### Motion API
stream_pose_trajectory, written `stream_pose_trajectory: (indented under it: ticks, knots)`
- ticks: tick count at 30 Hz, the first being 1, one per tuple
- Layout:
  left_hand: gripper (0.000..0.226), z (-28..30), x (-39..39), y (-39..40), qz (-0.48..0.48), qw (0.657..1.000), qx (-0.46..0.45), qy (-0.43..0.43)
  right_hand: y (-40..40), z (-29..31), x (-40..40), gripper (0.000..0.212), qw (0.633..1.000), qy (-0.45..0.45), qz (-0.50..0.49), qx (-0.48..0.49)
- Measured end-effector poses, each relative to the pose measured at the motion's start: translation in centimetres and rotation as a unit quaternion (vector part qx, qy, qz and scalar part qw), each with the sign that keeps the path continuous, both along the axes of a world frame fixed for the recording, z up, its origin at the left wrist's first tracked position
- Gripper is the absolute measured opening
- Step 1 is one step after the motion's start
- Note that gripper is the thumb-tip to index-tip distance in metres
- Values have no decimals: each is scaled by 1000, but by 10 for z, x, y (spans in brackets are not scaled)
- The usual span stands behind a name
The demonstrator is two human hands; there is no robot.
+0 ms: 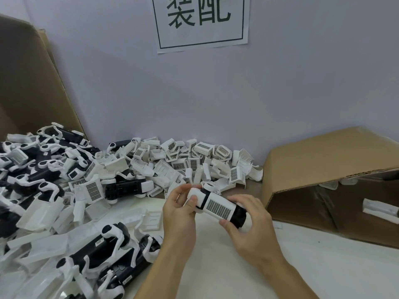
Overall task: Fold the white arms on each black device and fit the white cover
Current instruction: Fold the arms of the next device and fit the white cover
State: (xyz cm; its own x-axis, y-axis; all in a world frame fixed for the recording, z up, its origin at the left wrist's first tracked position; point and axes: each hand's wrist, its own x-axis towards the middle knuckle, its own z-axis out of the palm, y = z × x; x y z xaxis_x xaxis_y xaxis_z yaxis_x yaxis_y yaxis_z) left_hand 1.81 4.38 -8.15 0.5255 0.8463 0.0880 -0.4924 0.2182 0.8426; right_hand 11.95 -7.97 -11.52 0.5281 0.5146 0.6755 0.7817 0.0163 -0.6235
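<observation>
The person holds one black device [238, 215] up over the counter [323, 266], just in front of the pile of loose white covers [183, 160] against the wall. A white cover [218, 207] with its gridded panel already sits around the device's middle, and only the dark end shows past it on the right.

The likeliest trouble, I think, is the cover going on skewed. It looks slid on rather than plainly seated, and if a folded arm underneath is not lying flat, pushing harder could pinch or crack the thin white plastic. The grip is also light at the dark end, so a firm push from the other side could shoot the device out toward the cardboard box [336, 175].

The left hand [180, 209] wraps the white end, fingers curled over the top and thumb pressed on the near face. The right hand [248, 221] cups the dark end, thumb under it and fingers curved around the far side. Both forearms come up from the bottom of the view and angle in toward each other. Unfinished devices [103, 244] lie heaped at the left.
</observation>
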Motion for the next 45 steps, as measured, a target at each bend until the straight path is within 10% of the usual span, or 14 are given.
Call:
stream_pose_trajectory:
  ticks: [3,14,31,40,45]
  knots:
    - [16,0,-1,1,12,1000,7,5,1,0,-4,40,1000,-15,-2,24]
    - [38,-6,-2,-2,-23,980,157,119,0,15,-9,38,911,389,101,93]
    - [23,-12,6,7,110,984,75,118,-7,37,4,24,928,312,119,-163]
    - [31,-22,2,1,238,947,165,140,4,32,3,18,794,598,110,-16]
    - [33,-24,3,-1,237,947,128,172,5,97,27,18,708,638,196,231]
